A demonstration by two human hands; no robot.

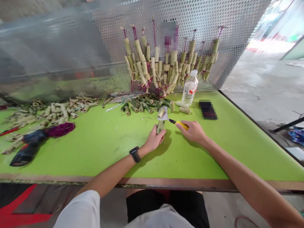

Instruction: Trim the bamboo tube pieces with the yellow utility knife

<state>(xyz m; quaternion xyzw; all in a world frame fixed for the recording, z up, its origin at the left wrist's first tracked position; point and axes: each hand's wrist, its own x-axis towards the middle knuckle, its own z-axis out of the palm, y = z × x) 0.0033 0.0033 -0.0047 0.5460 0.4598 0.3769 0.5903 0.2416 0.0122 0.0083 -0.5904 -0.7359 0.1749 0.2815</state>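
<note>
My left hand (154, 139), with a dark watch (135, 154) on its wrist, is closed around a short green bamboo piece (161, 125) above the middle of the table. To its right, my right hand (193, 130) grips a yellow-and-black utility knife (182, 124), its dark tip pointing left toward the bamboo and apart from it. Just beyond my left hand, a pale cut bamboo tube (161, 112) lies on a small white paper (165, 117). Behind that, several green bamboo tubes (147, 107) lie in a pile.
A water bottle (189, 90) and a blurred dark flat object (208, 110) stand out at right. Strung bamboo pieces (142, 63) lean on a perforated metal panel (106, 47). Far left are peeled bamboo pieces (58, 111), a dark power tool (30, 145) and purple cord (61, 129).
</note>
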